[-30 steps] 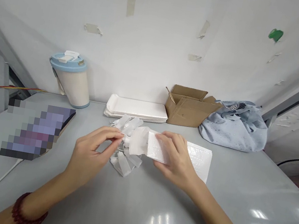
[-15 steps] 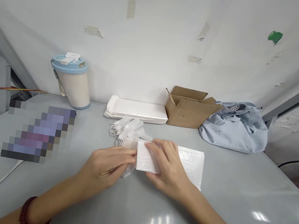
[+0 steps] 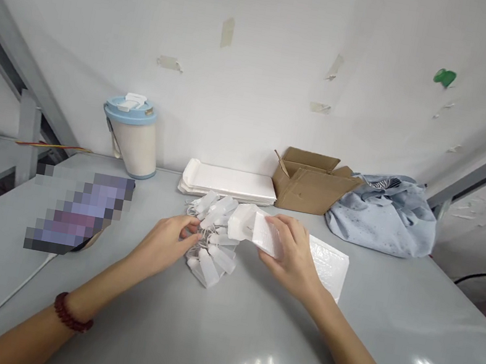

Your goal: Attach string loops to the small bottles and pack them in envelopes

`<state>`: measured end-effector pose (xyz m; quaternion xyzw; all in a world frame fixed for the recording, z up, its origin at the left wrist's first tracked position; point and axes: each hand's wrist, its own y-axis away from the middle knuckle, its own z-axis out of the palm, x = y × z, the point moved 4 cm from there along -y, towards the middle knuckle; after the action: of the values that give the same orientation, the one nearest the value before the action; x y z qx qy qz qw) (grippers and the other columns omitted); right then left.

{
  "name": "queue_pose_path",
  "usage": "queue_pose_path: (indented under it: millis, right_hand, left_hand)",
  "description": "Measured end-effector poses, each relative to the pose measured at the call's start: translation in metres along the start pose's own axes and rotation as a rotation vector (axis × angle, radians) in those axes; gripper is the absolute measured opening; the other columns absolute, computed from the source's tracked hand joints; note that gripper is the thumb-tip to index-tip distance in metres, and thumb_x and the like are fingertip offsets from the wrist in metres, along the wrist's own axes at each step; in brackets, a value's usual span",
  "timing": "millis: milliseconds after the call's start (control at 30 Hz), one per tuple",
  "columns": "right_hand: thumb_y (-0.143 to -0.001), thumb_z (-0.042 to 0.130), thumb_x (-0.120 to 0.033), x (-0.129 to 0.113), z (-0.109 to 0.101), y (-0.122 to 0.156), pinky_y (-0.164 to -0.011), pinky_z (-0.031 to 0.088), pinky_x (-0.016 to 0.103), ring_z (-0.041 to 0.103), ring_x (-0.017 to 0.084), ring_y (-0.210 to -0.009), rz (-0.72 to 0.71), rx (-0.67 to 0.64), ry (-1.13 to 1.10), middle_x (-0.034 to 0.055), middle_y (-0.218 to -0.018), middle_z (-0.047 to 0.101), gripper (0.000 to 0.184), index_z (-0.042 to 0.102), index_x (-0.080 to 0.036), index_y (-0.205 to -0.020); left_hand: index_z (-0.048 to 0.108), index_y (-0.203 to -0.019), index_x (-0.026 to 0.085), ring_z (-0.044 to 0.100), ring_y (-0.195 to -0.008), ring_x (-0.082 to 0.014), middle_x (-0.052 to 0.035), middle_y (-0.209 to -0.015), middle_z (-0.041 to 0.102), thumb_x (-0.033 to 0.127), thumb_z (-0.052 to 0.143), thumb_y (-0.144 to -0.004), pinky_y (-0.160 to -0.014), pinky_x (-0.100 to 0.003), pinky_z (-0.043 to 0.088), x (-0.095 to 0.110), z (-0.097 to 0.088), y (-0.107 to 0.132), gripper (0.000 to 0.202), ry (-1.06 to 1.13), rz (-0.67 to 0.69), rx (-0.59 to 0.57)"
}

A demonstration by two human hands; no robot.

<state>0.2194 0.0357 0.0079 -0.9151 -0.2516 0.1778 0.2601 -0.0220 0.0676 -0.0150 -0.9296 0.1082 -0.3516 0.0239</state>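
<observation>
**Packets lie between our hands**

The pile of white packets [image 3: 213, 246] sits mid-worktop [image 3: 217, 328], nearer the far edge. Our left hand [image 3: 164, 246] is closest, its narrow-curled fingers touching the pile; whether they grip, we cannot tell. Our right hand [image 3: 293, 257] clasps the bubble mailer [image 3: 327, 263], which lies left-right with its mouth facing the pile.

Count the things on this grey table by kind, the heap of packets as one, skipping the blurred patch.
Cream jug with blue lid: 1
Stack of flat white sleeves: 1
Brown cardboard box: 1
Pale blue cloth bag: 1
White bubble mailer in right hand: 1
Heap of small white packets at left hand: 1
Total: 6
</observation>
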Motion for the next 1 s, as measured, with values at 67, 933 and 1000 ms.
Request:
queue_pose_path:
  millis: [67, 933, 1000]
  right_hand:
    - [-0.078, 0.058, -0.02, 0.0, 0.002, 0.0, -0.086, 0.039, 0.046, 0.047, 0.029, -0.105, -0.004, -0.003, -0.002, 0.0134, -0.114, 0.05, 0.049, 0.039, -0.02, -0.123]
    - [-0.074, 0.06, -0.017, 0.003, 0.018, -0.002, -0.086, 0.043, 0.045, 0.051, 0.028, -0.102, 0.04, -0.023, -0.032, 0.0133, -0.111, 0.053, 0.048, 0.046, -0.018, -0.119]
    - [-0.074, 0.059, -0.018, 0.002, 0.018, -0.002, -0.085, 0.043, 0.046, 0.051, 0.028, -0.101, 0.034, -0.012, -0.025, 0.0133, -0.111, 0.053, 0.047, 0.046, -0.018, -0.119]
  left_hand:
    - [0.066, -0.095, 0.017, 0.062, -0.066, -0.0202, -0.0042, -0.08, 0.069, 0.04, 0.05, -0.079, -0.061, -0.031, 0.049, 0.0, 0.003, 0.0, 0.032, 0.027, -0.008, -0.01]
    - [0.074, -0.081, 0.023, 0.059, -0.082, -0.0202, -0.0041, -0.076, 0.066, 0.033, 0.059, -0.082, -0.074, -0.033, 0.049, 0.01, -0.004, -0.002, 0.019, 0.241, 0.292, 0.251]
    - [0.075, -0.083, 0.024, 0.057, -0.081, -0.02, -0.0043, -0.075, 0.065, 0.03, 0.057, -0.084, -0.073, -0.033, 0.049, 0.013, -0.002, 0.0, 0.019, 0.158, 0.363, 0.283]
